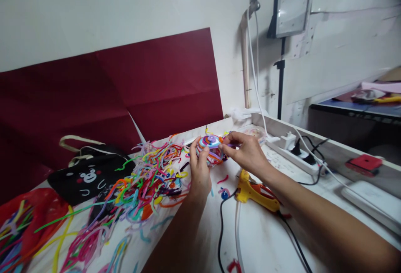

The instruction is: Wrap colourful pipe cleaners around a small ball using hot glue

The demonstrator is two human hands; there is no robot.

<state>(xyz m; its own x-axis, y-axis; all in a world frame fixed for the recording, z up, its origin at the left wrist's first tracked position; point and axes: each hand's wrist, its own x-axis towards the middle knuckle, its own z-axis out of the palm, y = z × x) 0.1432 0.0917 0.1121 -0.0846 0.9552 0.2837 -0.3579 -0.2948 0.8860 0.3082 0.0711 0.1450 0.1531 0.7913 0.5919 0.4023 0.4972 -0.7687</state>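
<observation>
Both my hands hold a round ball wound from coloured cords point(211, 149) just above the white table point(266, 239). My left hand point(198, 169) cups the ball from the left, fingers curled round it. On the ball's right side, my right hand point(247, 152) pinches it with thumb and fingers. A big tangle of loose coloured cords point(147, 181) lies on the table to the left of my hands. A yellow glue gun point(254, 192) lies under my right wrist.
A black bag with a bear face point(89, 177) sits at the left before a dark red board point(125, 89). A red plastic bag point(28, 218) lies at the far left. A white power strip with plugs point(294, 149) and a lamp on a stand point(290, 9) are at the right.
</observation>
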